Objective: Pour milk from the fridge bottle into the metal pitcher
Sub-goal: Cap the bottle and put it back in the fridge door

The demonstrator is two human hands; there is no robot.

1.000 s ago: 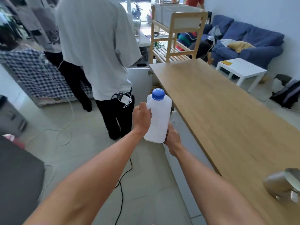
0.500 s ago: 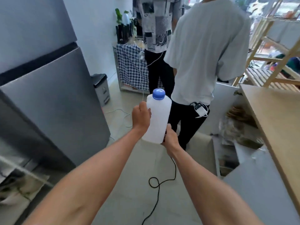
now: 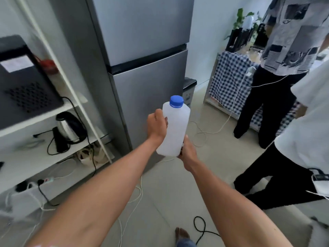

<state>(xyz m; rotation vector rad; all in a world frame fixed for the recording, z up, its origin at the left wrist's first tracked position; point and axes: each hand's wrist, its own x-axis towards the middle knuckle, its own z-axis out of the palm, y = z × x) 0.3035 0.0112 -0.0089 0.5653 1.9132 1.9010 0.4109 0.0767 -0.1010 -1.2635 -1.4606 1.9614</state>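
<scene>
both hands hold the bottle (image 3: 175, 129) upright in front of the closed fridge (image 3: 147, 68), blue cap (image 3: 176, 101) on. left hand (image 3: 157, 126) grips its side; right hand (image 3: 187, 154) cups its base.

View swung left since the earlier pictures: the wooden counter and blue sofa have left the frame, and the grey fridge (image 3: 142, 68), formerly at 9 o'clock, now stands at 12 o'clock directly behind the milk bottle (image 3: 175, 129). A white shelf unit (image 3: 58, 111) with a kettle (image 3: 70, 128) has entered at 9 o'clock; the two bystanders have shifted to 3 o'clock.
</scene>
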